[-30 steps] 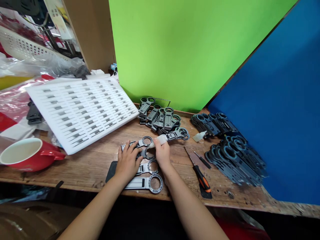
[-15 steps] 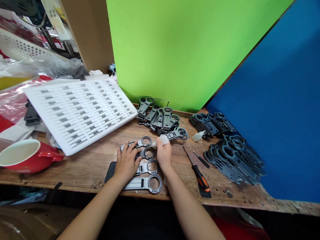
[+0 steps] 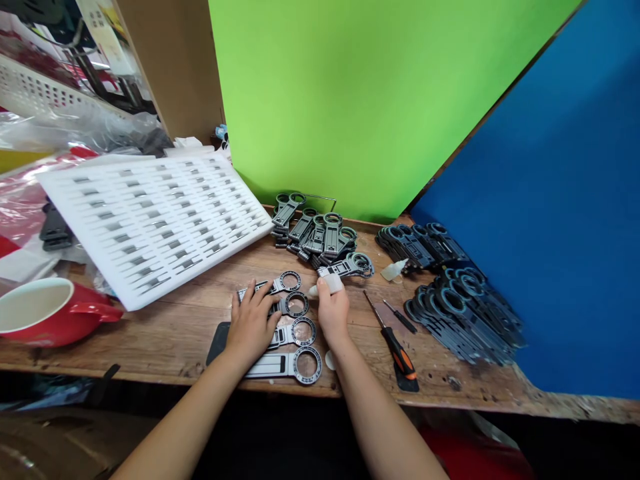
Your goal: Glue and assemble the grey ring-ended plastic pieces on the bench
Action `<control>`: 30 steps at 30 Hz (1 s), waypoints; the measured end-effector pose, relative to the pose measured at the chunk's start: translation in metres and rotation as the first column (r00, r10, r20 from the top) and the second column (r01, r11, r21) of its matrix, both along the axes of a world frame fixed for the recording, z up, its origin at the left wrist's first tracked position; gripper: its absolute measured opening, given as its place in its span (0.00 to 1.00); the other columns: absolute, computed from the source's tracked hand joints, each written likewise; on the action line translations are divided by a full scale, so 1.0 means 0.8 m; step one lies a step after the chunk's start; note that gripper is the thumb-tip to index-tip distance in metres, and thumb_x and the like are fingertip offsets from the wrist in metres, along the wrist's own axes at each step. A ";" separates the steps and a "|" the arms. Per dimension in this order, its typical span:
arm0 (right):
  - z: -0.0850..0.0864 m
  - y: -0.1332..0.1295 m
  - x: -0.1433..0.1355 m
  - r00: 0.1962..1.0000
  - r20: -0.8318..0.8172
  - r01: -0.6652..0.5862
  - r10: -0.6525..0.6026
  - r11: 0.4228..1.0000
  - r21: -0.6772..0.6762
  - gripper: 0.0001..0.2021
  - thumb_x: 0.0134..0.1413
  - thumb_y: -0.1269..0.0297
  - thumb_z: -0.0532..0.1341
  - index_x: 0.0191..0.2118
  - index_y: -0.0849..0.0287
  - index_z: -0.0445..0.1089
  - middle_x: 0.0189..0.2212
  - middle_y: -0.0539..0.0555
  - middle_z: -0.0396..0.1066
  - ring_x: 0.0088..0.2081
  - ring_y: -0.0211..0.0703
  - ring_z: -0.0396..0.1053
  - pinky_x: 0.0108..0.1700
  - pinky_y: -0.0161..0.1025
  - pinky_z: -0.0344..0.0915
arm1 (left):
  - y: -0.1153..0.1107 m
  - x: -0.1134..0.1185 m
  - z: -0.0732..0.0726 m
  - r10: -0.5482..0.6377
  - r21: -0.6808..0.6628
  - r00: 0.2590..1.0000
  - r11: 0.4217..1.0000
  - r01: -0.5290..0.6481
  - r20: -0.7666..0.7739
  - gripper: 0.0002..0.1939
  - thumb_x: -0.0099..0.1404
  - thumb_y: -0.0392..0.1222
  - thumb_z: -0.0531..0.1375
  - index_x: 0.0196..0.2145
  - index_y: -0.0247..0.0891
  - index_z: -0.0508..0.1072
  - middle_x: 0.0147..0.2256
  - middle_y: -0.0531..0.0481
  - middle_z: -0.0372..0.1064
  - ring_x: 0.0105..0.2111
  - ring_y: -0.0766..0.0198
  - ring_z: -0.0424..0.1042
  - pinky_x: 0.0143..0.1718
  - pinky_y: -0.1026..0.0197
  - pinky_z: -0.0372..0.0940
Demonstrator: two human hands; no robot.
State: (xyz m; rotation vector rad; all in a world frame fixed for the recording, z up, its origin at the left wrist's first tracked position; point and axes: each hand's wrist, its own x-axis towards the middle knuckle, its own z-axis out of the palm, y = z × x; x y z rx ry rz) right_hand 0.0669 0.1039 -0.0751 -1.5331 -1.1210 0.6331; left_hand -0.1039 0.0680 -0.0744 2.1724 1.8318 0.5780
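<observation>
Several grey ring-ended plastic parts (image 3: 308, 365) lie side by side on the wooden bench, rings to the right. My left hand (image 3: 251, 325) rests flat with fingers spread over the handles of the upper ones. Just right of the rings, my right hand (image 3: 333, 313) is closed around a small whitish squeeze bottle (image 3: 330, 285), its tip pointing left, apart from the rings. Behind it lies another grey ringed part (image 3: 345, 268). A dark flat pad (image 3: 217, 343) shows partly under my left wrist.
A pile of ringed parts (image 3: 330, 233) lies by the green panel, stacks of dark ones (image 3: 465, 313) at right. An orange-black screwdriver (image 3: 400, 353), a smaller screwdriver (image 3: 401, 317) and a second small bottle (image 3: 393, 270) lie nearby. At left are a slotted white tray (image 3: 160, 227) and red mug (image 3: 55, 320).
My right hand has shifted slightly right with the bottle, its tip drawing away from the upper rings. My left hand stays over the parts. The whole view has shifted a little.
</observation>
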 end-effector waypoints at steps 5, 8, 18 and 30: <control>0.001 -0.008 0.003 0.997 0.075 -0.005 0.005 1.000 -0.009 0.17 0.53 0.52 0.56 0.35 0.62 0.69 0.30 0.54 0.73 0.32 0.44 0.68 0.36 0.38 0.61 | 0.000 0.000 0.001 -0.003 -0.011 1.000 1.000 0.003 0.001 0.13 0.64 0.45 0.53 0.45 0.47 0.70 0.60 0.52 0.55 0.63 0.47 0.42 0.59 0.31 0.38; 0.002 -0.013 0.004 0.995 0.100 -0.011 0.012 1.000 -0.016 0.16 0.53 0.52 0.56 0.35 0.62 0.69 0.29 0.54 0.73 0.32 0.44 0.68 0.35 0.37 0.61 | 0.001 0.000 0.002 -0.003 -0.011 1.000 1.000 0.003 -0.002 0.13 0.63 0.45 0.53 0.45 0.47 0.70 0.60 0.51 0.56 0.63 0.47 0.42 0.58 0.31 0.39; 0.003 -0.031 0.007 0.982 0.181 -0.058 0.058 0.998 -0.003 0.15 0.53 0.51 0.56 0.28 0.59 0.66 0.22 0.51 0.70 0.26 0.42 0.65 0.30 0.35 0.58 | 0.000 0.002 0.004 0.016 -0.030 1.000 0.999 -0.016 -0.010 0.13 0.63 0.46 0.53 0.45 0.47 0.70 0.60 0.51 0.56 0.63 0.46 0.43 0.57 0.29 0.40; -0.008 -0.013 0.025 0.795 -0.599 0.051 -0.101 0.994 -0.100 0.15 0.46 0.52 0.60 0.23 0.56 0.58 0.12 0.40 0.54 0.13 0.31 0.48 0.16 0.31 0.44 | -0.001 0.002 0.004 0.006 -0.011 0.998 1.000 -0.006 -0.060 0.15 0.64 0.47 0.51 0.47 0.48 0.69 0.59 0.49 0.58 0.62 0.47 0.48 0.58 0.32 0.39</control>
